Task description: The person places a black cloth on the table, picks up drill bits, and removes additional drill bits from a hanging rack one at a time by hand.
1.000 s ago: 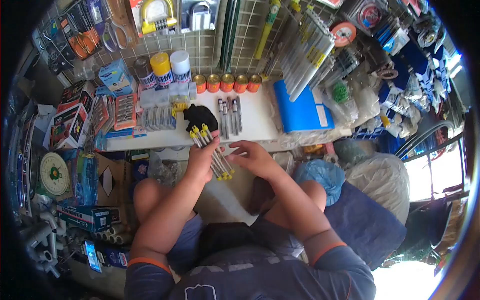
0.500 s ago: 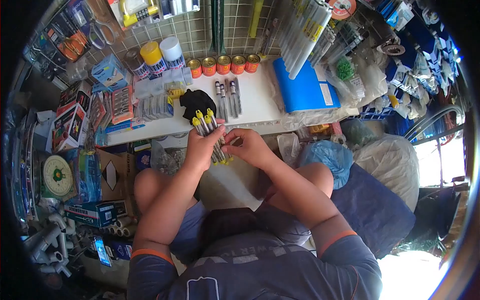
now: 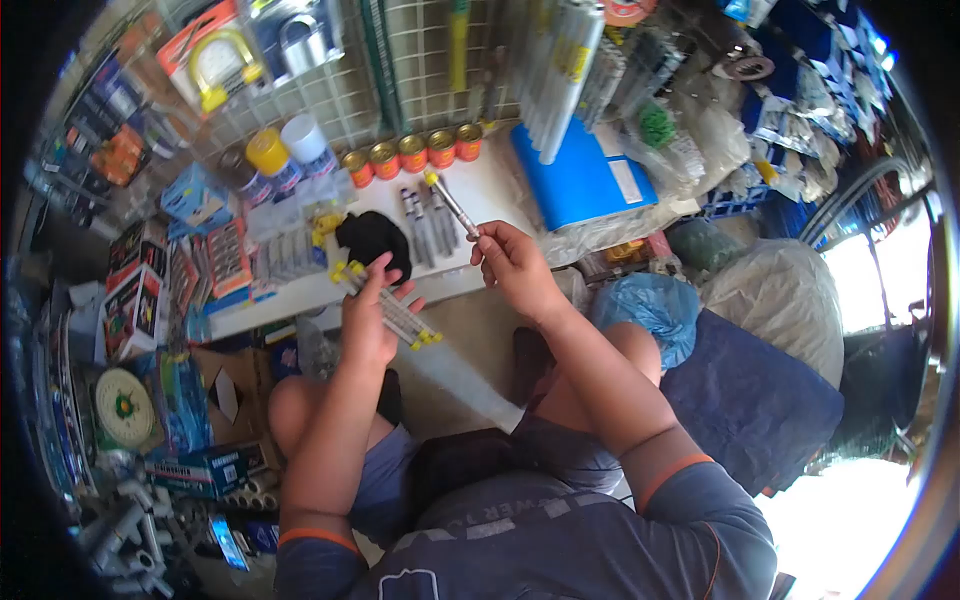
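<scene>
My left hand (image 3: pixel 370 318) holds a bundle of drill bits with yellow tips (image 3: pixel 398 318), its fingers partly spread and the thumb over the bundle. My right hand (image 3: pixel 515 268) pinches one drill bit with a yellow end (image 3: pixel 452 205), which points up and to the left over the white shelf (image 3: pixel 492 184). Behind my left hand lies a black cloth-like item (image 3: pixel 374 242). Several silver bits (image 3: pixel 430 226) rest on the shelf between that item and my right hand.
Small orange cans (image 3: pixel 413 153) line the shelf's back, beside spray cans (image 3: pixel 267 153). A blue folder (image 3: pixel 570 180) lies at the right. Long packets (image 3: pixel 565 80) hang above it. A blue plastic bag (image 3: pixel 650 312) sits near my right knee, a dial scale (image 3: pixel 125 407) at the left.
My right hand has drawn one bit away from the bundle and moved it right and up. My left hand has moved slightly left and loosened its fingers. The camera view has shifted.
</scene>
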Motion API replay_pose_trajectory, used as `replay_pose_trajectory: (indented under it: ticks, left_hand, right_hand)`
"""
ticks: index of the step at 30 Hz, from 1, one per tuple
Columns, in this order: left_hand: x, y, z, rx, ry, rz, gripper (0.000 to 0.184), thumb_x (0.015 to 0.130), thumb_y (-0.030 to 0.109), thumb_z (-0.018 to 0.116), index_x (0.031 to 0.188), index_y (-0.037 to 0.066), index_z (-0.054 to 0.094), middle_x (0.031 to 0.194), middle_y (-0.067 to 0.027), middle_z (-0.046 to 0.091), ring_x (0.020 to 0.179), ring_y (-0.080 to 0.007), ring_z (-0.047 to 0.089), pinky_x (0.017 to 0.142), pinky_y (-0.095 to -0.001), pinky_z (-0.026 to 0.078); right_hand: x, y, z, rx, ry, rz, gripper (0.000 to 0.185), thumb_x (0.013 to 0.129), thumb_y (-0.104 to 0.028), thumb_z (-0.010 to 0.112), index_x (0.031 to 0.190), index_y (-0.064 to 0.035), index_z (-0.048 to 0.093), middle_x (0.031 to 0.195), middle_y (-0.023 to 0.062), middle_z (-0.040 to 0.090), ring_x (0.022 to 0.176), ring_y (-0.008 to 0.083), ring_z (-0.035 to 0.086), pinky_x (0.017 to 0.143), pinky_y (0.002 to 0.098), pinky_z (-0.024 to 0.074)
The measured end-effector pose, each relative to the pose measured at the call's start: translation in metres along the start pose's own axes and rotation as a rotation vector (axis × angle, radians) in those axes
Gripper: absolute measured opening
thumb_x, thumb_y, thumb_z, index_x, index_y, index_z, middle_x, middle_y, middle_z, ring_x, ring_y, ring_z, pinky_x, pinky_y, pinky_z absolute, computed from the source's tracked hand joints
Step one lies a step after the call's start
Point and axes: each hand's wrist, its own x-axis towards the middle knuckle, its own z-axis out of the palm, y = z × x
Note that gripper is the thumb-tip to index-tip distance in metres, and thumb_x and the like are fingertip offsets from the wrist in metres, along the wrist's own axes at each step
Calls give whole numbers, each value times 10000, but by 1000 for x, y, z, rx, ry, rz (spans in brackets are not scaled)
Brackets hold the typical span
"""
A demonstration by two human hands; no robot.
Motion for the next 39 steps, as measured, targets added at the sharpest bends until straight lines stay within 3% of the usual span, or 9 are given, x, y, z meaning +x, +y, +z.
replay_pose_trajectory:
  ticks: [4,10,13,17,24,27,31,34,39]
  left_hand:
    - [-4,6,-3,4,44,-61,283,947,343,626,1163,162,657,822,42,429,751,-130,461,783,-439,522]
    - [-7,5,-21,37,5,-61,324,956,360,617,1209,158,623,808,41,425,685,-113,459,821,-428,523]
    - [-9,6,-26,56,47,-53,342,960,354,614,1233,150,604,804,40,429,694,-118,477,858,-446,527]
    - [-11,7,-25,75,63,-29,336,964,331,608,1231,127,602,773,34,429,704,-117,505,926,-476,517]
    - [-2,4,-29,216,73,-46,305,967,307,604,1170,82,633,700,32,452,627,-112,481,711,-371,517]
    - [13,-2,-39,304,112,-40,248,950,259,612,1074,50,664,665,27,449,603,-118,478,677,-362,521]
    - [25,-10,-50,310,-10,-71,189,906,220,615,953,44,663,645,14,455,599,-143,492,672,-367,514]
    - [6,-9,-9,233,66,-147,177,895,228,610,931,59,649,641,17,451,600,-153,494,636,-349,483]
    - [7,-7,3,304,-3,-220,171,909,251,604,956,90,632,661,35,447,564,-123,465,558,-317,419]
  right_hand:
    - [6,-18,-31,26,218,-176,171,1033,-155,463,1102,-28,553,789,-14,538,599,48,432,528,210,368]
    - [3,-50,-82,146,473,-342,181,1021,-214,521,1088,-48,545,744,-39,465,584,30,390,478,202,317]
    - [-5,-60,-101,212,523,-322,169,1002,-213,564,1064,-56,558,742,-28,509,578,39,424,483,208,340]
    - [-10,-82,-122,164,636,-419,232,1021,-248,527,1030,-31,607,736,-28,512,548,39,411,461,203,342]
    - [17,-72,-177,13,903,-464,283,1019,-239,514,970,2,654,695,-28,517,612,58,445,547,232,362]
    - [25,-45,-187,-10,912,-389,281,1011,-230,522,958,12,655,681,-22,511,613,72,445,559,246,370]
    - [35,-42,-194,-101,924,-402,272,1008,-232,522,969,1,658,683,-20,503,626,71,445,571,245,373]
    - [42,-44,-196,-100,908,-357,270,1018,-237,508,996,-11,656,702,-37,485,642,58,422,575,229,355]
    - [49,-37,-199,-58,880,-269,265,1016,-246,514,1000,-28,664,707,-31,504,608,61,428,534,235,365]
